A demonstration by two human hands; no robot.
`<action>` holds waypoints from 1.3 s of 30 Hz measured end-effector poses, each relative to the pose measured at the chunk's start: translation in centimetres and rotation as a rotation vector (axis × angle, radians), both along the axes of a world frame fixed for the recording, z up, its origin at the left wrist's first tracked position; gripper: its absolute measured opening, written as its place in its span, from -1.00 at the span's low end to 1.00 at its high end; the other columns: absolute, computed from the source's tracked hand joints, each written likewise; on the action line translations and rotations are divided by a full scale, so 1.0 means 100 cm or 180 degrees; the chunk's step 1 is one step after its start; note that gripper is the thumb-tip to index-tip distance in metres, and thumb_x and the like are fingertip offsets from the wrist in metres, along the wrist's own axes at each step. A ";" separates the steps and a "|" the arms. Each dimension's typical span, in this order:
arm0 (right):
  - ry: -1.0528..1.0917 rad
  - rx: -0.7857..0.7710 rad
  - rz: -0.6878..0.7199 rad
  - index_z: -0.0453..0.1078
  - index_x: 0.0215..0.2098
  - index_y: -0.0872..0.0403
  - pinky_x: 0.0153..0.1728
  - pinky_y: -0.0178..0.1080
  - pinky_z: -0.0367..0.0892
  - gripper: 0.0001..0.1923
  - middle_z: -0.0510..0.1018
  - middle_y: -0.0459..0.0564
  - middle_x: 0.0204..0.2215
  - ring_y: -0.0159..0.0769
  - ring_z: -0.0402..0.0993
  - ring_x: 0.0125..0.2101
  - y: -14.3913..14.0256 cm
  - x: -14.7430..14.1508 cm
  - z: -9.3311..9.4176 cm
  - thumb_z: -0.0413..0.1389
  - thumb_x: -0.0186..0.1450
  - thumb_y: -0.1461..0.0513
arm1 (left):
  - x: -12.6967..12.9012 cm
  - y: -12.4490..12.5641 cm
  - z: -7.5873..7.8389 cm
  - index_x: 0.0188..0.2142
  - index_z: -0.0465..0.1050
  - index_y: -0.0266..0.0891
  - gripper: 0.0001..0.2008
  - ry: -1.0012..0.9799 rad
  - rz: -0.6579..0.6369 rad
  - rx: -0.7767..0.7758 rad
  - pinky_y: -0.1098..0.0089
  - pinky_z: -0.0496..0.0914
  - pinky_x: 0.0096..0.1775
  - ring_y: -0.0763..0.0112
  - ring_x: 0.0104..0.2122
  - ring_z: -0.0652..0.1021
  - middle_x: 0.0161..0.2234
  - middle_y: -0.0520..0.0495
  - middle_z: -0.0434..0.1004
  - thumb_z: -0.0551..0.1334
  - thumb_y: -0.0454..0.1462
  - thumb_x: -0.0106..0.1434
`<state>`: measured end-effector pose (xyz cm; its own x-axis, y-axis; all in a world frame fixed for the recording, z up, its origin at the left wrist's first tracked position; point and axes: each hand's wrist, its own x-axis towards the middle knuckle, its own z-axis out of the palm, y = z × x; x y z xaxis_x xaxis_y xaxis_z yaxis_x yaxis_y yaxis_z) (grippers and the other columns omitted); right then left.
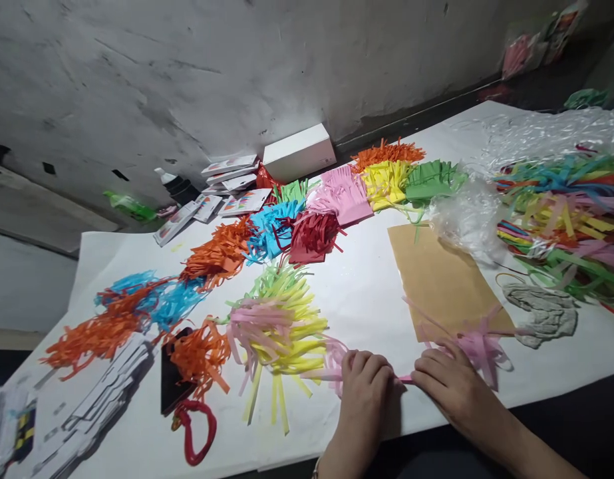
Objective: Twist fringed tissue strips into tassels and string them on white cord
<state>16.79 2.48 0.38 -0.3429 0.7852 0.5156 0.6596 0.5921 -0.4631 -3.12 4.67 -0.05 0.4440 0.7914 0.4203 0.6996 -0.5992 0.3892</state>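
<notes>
At table (361, 293), our left hand (365, 389) and right hand (449, 380) clench pink paper (404, 380), seemingly twisting; the next turn likely needs even tension.

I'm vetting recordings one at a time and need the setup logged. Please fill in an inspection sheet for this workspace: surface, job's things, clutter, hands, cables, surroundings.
Surface: table with a white covering.
Job's things: pink strip between left hand and right hand; loose pink strands beyond the right hand.
Clutter: yellow fringe, brown sheet, grey cloth, clear plastic, white box; dark slab partly covered by orange fringe.
Hands: both have fingers curled on the pink strip, near the table's front edge.
Cables: nothing seen.
Surroundings: grey, marked wall behind the table.
</notes>
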 end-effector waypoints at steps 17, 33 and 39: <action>0.0347 -0.0246 -0.1230 0.37 -0.49 0.00 0.08 0.06 0.08 -0.74 0.60 -0.06 -0.27 -0.14 0.48 -0.18 -0.008 0.018 0.000 0.09 0.39 0.25 | 0.003 -0.004 0.028 -0.41 0.43 -0.21 -0.87 -0.0069 0.0346 -0.1176 0.12 0.25 -0.08 0.22 -0.24 0.44 -0.28 -0.05 0.49 0.31 -0.41 0.23; -0.0811 0.0419 -0.0189 0.41 -0.36 0.08 0.14 0.05 0.09 -0.71 0.44 -0.08 -0.46 -0.23 0.38 -0.34 -0.002 0.009 -0.003 -0.05 0.40 0.44 | 0.011 0.004 0.020 -0.30 0.51 -0.14 -0.83 0.0708 -0.0549 -0.0459 0.10 0.20 -0.01 0.26 -0.27 0.48 -0.34 0.00 0.59 0.31 -0.47 0.25; -0.0419 0.0775 0.0203 0.48 -0.20 0.14 0.21 0.05 0.08 -0.62 0.55 -0.04 -0.38 -0.26 0.45 -0.24 -0.003 0.015 0.019 -0.18 0.48 0.42 | 0.015 0.003 0.051 -0.22 0.60 -0.17 -0.83 -0.0745 -0.0375 -0.2566 0.26 0.31 -0.17 0.24 -0.24 0.53 -0.28 -0.09 0.64 0.19 -0.31 0.36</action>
